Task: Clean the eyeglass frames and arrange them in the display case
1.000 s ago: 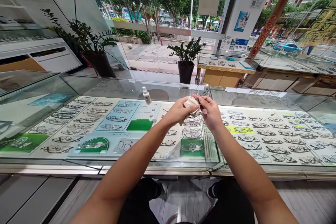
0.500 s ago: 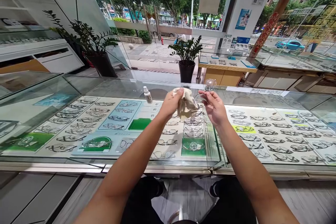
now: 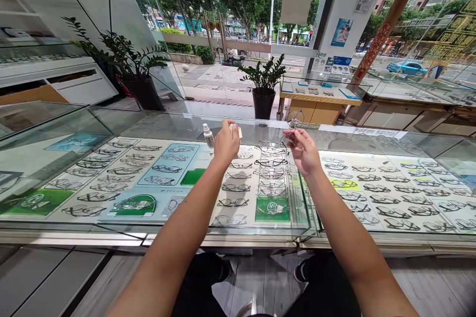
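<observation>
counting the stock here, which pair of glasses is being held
The thin-rimmed pair raised in the right hand; the other pairs lie on display, in neither hand.

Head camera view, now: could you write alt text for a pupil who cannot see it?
A person's right hand holds thin-rimmed clear eyeglasses above a clear glass display counter lined with rows of spectacle frames. The left hand, near a white cylindrical bottle, holds a cream fabric cloth, mostly hidden.

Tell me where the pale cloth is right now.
In the head view, the pale cloth is near the middle, mostly hidden in the left hand, just right of the white bottle on the glass counter.
</observation>
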Available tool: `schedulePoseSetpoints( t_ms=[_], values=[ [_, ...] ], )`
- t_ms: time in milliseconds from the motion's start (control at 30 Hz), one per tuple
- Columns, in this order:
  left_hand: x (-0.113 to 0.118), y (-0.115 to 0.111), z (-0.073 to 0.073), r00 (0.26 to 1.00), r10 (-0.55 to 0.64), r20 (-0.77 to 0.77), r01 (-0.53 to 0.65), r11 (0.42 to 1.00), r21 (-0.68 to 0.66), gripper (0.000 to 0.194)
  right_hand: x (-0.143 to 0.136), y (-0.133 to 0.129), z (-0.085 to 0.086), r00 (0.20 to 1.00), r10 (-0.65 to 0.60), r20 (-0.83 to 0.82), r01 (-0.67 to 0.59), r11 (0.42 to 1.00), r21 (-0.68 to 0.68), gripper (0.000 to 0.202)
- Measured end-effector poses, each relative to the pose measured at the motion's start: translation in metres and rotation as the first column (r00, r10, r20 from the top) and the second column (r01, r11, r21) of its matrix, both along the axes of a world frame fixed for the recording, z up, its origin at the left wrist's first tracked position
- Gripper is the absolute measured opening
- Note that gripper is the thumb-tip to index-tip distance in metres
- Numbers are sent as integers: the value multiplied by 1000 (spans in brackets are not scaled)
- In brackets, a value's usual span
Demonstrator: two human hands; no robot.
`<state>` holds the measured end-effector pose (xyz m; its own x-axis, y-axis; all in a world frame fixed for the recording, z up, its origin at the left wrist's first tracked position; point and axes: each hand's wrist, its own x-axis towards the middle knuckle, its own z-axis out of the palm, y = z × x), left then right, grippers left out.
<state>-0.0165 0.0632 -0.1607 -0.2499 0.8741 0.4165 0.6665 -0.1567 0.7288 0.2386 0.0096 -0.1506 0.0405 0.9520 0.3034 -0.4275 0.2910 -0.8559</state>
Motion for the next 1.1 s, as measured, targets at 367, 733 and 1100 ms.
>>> schedulePoseSetpoints(
  t_ms=[367, 733, 1100],
  values=[
    [19, -8, -9, 933, 70, -353, -46, 996, 76, 59, -3, 0, -1, 995, -49, 86, 45, 998, 51, 24],
    [48, -41, 3, 933, -191, -306, 329, 798, 505, 55, -7, -11, 3, 922, -33, 386, -52, 977, 207, 30],
    [43, -45, 7, 911, -233, -340, 396, 727, 562, 66, 0, -15, 7, 908, -49, 417, -50, 973, 225, 29]
  ],
)
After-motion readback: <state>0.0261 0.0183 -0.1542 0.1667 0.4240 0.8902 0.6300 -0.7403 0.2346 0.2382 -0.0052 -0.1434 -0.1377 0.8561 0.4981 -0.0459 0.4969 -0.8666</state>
